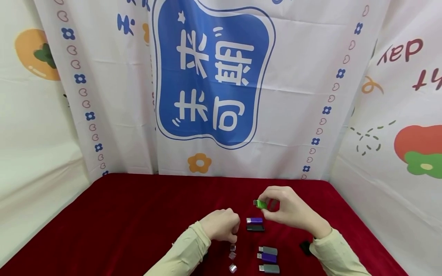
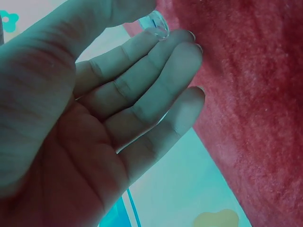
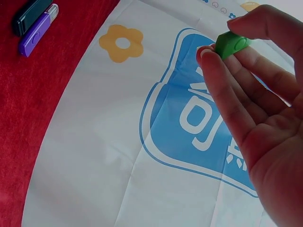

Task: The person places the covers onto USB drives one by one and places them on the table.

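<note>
Here, the right hand (image 1: 291,209) pinches a green USB flash drive (image 1: 261,204). The left hand (image 1: 221,225) pinches a transparent cap (image 2: 155,23).

Caps (image 1: 232,255) lie left of the USB sticks (image 1: 268,258).

Green USB stick (image 1: 261,204), metal plug (image 1: 255,202) bare, in right hand (image 1: 290,207); clear piece (image 2: 158,24) in left hand (image 1: 222,225).
</note>
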`<state>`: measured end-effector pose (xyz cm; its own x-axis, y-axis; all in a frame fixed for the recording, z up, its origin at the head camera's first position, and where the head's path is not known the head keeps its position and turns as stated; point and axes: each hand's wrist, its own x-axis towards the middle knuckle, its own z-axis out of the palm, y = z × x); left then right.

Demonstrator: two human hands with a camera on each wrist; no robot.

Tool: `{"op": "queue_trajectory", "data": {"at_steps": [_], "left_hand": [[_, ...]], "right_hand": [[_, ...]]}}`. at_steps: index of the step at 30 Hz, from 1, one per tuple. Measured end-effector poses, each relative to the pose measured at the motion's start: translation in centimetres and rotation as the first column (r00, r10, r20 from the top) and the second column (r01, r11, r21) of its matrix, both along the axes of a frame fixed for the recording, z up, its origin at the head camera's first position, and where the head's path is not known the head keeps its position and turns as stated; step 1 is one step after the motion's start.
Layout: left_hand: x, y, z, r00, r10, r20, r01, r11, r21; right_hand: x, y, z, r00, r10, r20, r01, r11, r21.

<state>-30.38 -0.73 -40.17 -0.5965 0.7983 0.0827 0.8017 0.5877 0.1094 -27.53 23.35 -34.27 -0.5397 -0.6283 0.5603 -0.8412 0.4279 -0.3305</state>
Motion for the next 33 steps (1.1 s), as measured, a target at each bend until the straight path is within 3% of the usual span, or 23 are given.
{"op": "queue_trajectory", "data": {"at_steps": [8, 17, 33], "left_hand": [[-0.2, -0.2, 0.7, 0.999, -0.054, 0.0, 0.054, 0.996, 0.07], [0.0, -0.7, 2.0, 0.999, -0.02, 0.04, 0.017, 0.996, 0.09], [-0.1, -2.2, 4.6, 0.991, -0.066, -0.119, 0.095, 0.964, 0.248]], "right_hand": [[-0.1, 0.3, 0.0, 1.0, -0.008, -0.004, 0.008, 1.0, 0.0], [-0.2, 0.4, 0.2, 1.0, -0.023, -0.007, 0.024, 1.0, 0.006], [-0.8, 1.0, -0.3, 0.998, -0.063, 0.007, 0.063, 0.998, 0.016]]}}
